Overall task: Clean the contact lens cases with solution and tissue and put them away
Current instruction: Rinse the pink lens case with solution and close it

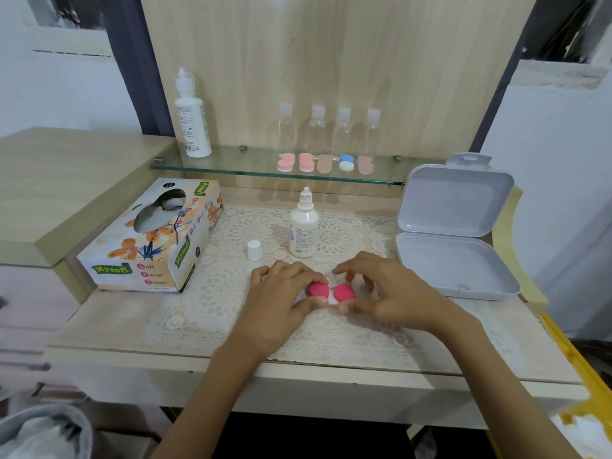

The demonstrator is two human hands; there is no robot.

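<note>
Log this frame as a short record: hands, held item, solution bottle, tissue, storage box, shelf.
held item: pink lens case, both caps on
left hand: pinches its left cap
right hand: holds its right end
solution bottle: upright on lace mat, uncapped; white cap stands beside it
tissue box: left of mat, open
storage box: right of mat, lid open
glass shelf: row of lens cases, tall white bottle, four clear bottles

Lace mat (212,313) is bare along the near edge: free passage. Tissue box (149,240) walls the left, open white box (457,270) the right. Solution bottle (304,226) and loose cap (254,250) stand mid-mat. Glass shelf (231,167) juts over the back.
</note>
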